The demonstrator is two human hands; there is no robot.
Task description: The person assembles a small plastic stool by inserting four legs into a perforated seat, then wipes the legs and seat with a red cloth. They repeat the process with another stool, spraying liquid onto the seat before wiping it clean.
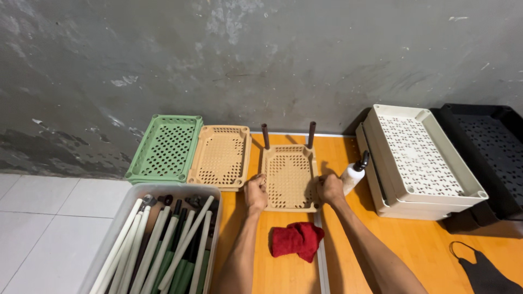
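A tan perforated plastic tray (289, 175) lies on the orange table, with two dark brown posts (265, 136) standing up at its far corners. My left hand (255, 191) grips its near left corner. My right hand (329, 189) grips its near right corner. A crumpled red cloth (297, 239) lies on the table just in front of the tray, between my forearms.
A second tan tray (220, 157) and a green tray (166, 147) lean against the grey wall at left. A white bin (128, 207) holds several white and green tubes. At right stand stacked cream trays (419, 158), a black tray (490, 147), a white bottle (353, 175) and a black cloth (482, 272).
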